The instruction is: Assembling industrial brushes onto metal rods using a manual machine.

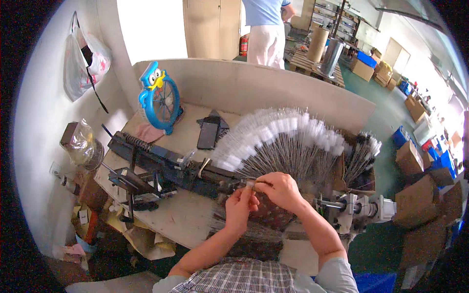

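My left hand (238,209) and my right hand (280,189) meet at the end of a dark bench machine (176,171). Fingers and thumbs of both are pinched together around a small whitish piece (250,184); its kind and where it ends are too small to make out. Just beyond the hands, a wide fan of wire-stemmed brushes (273,141) with white bristle heads lies on the bench. Under my wrists is a dark reddish surface (273,215), partly covered by my forearms.
A blue duck-shaped fan (160,97) and a dark phone (208,134) stand at the back of the table (188,219). On the right are a carton (361,183) of dark brushes and a metal shaft unit (361,207). A person (266,34) stands behind the low partition (220,73).
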`<state>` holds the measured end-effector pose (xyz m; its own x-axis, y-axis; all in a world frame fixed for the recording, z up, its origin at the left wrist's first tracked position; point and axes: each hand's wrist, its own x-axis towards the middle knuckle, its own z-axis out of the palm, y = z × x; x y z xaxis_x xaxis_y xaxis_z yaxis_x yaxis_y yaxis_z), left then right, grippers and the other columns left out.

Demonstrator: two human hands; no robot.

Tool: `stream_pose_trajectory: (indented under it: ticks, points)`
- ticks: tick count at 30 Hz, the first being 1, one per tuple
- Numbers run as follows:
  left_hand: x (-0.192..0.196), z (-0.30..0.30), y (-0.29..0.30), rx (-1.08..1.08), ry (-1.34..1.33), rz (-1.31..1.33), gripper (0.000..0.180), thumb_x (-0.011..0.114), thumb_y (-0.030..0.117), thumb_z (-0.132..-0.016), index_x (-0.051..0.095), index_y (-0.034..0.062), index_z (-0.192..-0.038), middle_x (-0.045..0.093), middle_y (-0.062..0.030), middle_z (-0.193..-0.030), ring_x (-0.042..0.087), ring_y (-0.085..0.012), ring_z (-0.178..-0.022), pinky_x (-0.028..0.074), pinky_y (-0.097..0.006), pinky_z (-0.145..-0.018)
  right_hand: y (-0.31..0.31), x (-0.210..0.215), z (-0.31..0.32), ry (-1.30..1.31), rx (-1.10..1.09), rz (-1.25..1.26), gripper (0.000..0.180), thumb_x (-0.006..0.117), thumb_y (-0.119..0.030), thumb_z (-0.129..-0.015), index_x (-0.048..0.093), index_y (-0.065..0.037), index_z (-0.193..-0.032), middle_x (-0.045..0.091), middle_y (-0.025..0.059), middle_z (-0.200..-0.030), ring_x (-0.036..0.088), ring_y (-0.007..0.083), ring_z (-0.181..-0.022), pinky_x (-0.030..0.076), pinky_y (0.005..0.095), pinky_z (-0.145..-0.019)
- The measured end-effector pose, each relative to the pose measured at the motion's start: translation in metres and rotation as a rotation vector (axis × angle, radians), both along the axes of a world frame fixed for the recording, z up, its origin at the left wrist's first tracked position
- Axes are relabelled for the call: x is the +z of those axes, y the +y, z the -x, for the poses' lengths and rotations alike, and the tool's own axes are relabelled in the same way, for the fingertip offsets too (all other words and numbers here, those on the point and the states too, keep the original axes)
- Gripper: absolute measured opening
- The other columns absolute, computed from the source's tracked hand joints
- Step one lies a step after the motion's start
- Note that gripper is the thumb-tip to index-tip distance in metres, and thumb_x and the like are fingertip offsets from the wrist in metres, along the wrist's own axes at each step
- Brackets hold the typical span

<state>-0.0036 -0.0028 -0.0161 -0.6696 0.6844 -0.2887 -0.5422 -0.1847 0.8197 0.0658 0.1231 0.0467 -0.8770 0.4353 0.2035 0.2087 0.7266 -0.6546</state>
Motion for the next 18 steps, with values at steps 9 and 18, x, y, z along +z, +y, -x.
stream_pose_trajectory:
  ticks: [9, 18]
  points:
    - [0.012, -0.002, 0.008, 0.039, -0.193, 0.012, 0.051, 0.031, 0.048, -0.094, 0.054, 0.0032, -0.098, 0.06, -0.0056, -0.086, 0.058, -0.0158, -0.08, 0.044, -0.029, -0.075, -0.004, -0.013, -0.004, 0.193, -0.043, -0.206, 0.021, 0.063, -0.029, -0.076, 0.068, -0.009, -0.081, 0.063, 0.0083, -0.077, 0.06, 0.0273, -0.077, 0.048, 0.0367, -0.067]
    - [-0.002, -0.004, 0.01, 0.148, -0.32, -0.199, 0.032, 0.042, 0.036, -0.093, 0.052, 0.0068, -0.103, 0.059, -0.0033, -0.1, 0.056, -0.0143, -0.092, 0.045, -0.031, -0.079, -0.021, -0.019, 0.001, 0.287, -0.138, -0.442, 0.028, 0.067, -0.024, -0.068, 0.063, -0.012, -0.092, 0.059, -0.0001, -0.091, 0.052, 0.022, -0.094, 0.043, 0.0371, -0.074]
